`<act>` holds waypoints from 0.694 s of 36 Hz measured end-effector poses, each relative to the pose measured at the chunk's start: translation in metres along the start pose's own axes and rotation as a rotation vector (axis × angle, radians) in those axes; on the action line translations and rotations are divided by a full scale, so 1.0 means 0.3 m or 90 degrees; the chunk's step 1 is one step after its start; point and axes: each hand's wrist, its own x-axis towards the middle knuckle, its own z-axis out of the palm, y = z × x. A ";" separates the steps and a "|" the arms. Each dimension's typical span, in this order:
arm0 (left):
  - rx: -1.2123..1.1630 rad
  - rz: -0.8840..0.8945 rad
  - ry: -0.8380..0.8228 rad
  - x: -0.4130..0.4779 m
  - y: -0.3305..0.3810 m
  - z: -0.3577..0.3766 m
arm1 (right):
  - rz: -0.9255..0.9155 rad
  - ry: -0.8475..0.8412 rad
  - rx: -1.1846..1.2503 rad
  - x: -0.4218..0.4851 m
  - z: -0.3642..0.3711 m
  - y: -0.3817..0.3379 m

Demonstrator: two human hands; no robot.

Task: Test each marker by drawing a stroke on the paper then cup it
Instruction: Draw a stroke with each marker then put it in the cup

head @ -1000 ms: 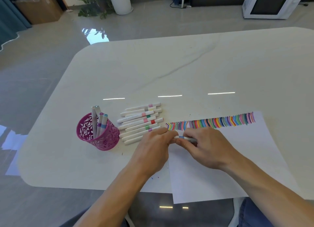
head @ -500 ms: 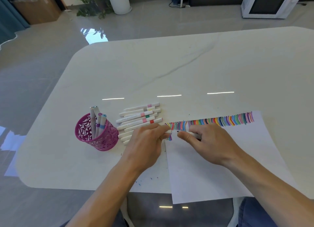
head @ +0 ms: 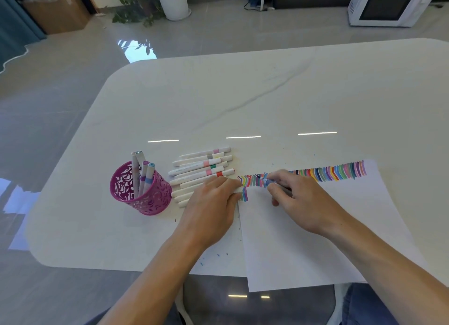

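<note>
**Fig. Head view, marker-testing setup, largest item first.**

- **Surface** (head: 243, 94): white, rounded corners. Its near edge runs across the bottom of the view.
- **Paper** (head: 315, 251): 1 white sheet at near-R. Its near edge overhangs the surface's near edge, and its L edge lies just beside the loose markers.
- **Strokes** (head: 328, 175): 1 coloured band along the paper's far edge, from the L corner almost to the R corner. A 2nd, short group sits below it at the L edge. The rest of the sheet, nearer the person, is unmarked.
- **R hand** (head: 303, 203): on the paper; thumb and fingers pinch the held marker.
- **L hand** (head: 211, 203): palm down over the near end of the loose markers, fingers pressed together, tips at the paper's L edge. A short white piece (head: 238, 190) shows at the tips; cannot tell if it is pinched.
- **Cup** (head: 145, 198): 1, pink openwork, upright, L of the loose markers and well apart from the paper. It holds 4 cupped markers (head: 143, 174), leaning, caps up.
- **Loose markers** (head: 199, 165): lie side by side btwn cup and paper, long axes approx. parallel, running L–R w/ the R ends farther away. 6 are in full view and more are partly under the L hand, so the exact count is unclear.
- **Held marker** (head: 267, 182): blue band. Long axis runs near-R to far-L, tip pointing far-L and sitting at the L part of the strokes. The rear barrel is hidden under the R hand.
</note>
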 end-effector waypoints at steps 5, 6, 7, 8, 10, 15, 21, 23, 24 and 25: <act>-0.003 0.044 -0.020 0.002 -0.015 0.008 | -0.011 0.011 0.084 0.003 -0.002 -0.003; -0.005 0.047 -0.031 0.000 -0.016 0.008 | -0.019 0.014 0.100 0.004 -0.001 -0.002; -0.006 0.049 -0.043 -0.002 -0.018 0.007 | -0.022 0.013 0.116 0.005 -0.002 -0.004; -0.006 0.051 -0.055 -0.003 -0.019 0.006 | -0.022 0.011 0.137 0.006 -0.003 -0.007; -0.002 0.056 -0.086 -0.004 -0.018 0.001 | -0.011 0.011 0.212 0.011 -0.003 -0.013; -0.010 0.058 -0.110 -0.012 -0.019 -0.008 | 0.032 -0.032 0.386 0.025 0.000 -0.011; -0.005 0.090 -0.116 -0.015 -0.038 0.009 | -0.014 0.005 0.347 0.033 0.037 0.000; -0.005 0.086 -0.125 -0.014 -0.044 0.011 | -0.012 0.026 0.389 0.033 0.050 -0.002; -0.008 0.085 -0.124 -0.013 -0.046 0.012 | -0.003 0.035 0.406 0.033 0.057 -0.002; -0.010 0.086 -0.123 -0.012 -0.048 0.012 | 0.005 0.040 0.417 0.034 0.064 -0.002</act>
